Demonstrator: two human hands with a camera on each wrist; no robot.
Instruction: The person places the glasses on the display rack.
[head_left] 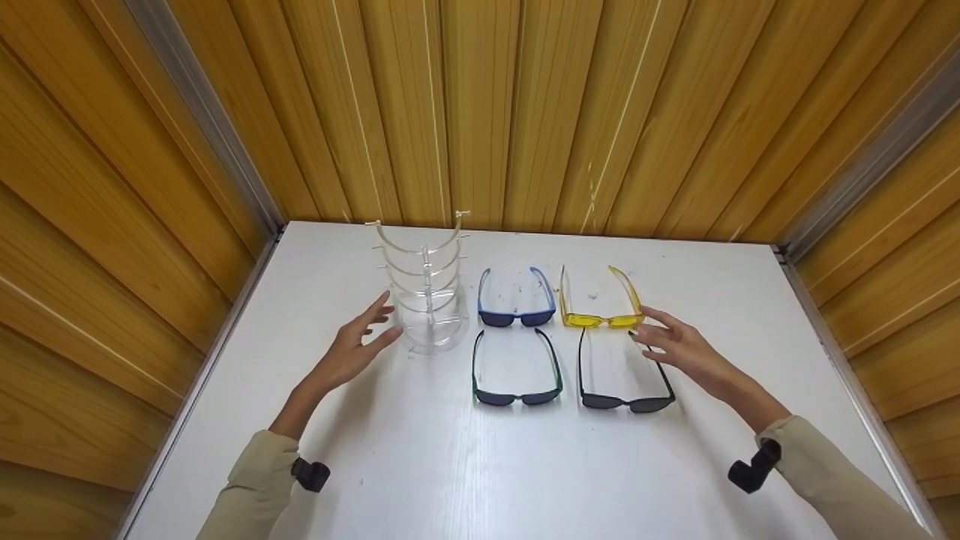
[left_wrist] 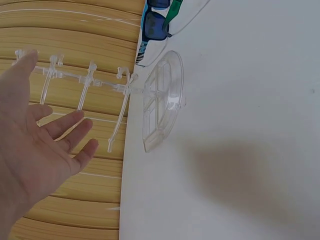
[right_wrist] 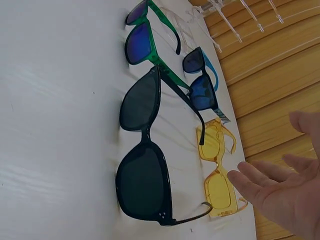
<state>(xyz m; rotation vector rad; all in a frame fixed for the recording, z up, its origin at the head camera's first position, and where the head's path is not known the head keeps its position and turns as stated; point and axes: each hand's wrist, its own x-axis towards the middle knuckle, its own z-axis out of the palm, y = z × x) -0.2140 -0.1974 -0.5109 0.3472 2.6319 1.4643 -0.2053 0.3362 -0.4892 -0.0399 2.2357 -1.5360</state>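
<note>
A clear plastic glasses rack (head_left: 429, 300) with several curved arms stands upright on the left of the white table. Beside it my left hand (head_left: 352, 349) hovers with fingers spread, holding nothing; the left wrist view shows the rack's round base (left_wrist: 167, 102). To the rack's right lie blue sunglasses (head_left: 516, 318) and yellow glasses (head_left: 600, 321). Nearer me are green sunglasses (head_left: 517, 398) and black sunglasses (head_left: 628, 404), all with temples unfolded. My right hand (head_left: 686, 349), fingers loosely extended, is close to the yellow pair's right side; whether it touches them I cannot tell.
The white tabletop (head_left: 420, 465) meets a yellow wood-patterned wall (head_left: 480, 112) at the back, with similar walls at both sides. Metal edging (head_left: 199, 375) runs along the table's left side. Each wrist carries a small black camera (head_left: 310, 475).
</note>
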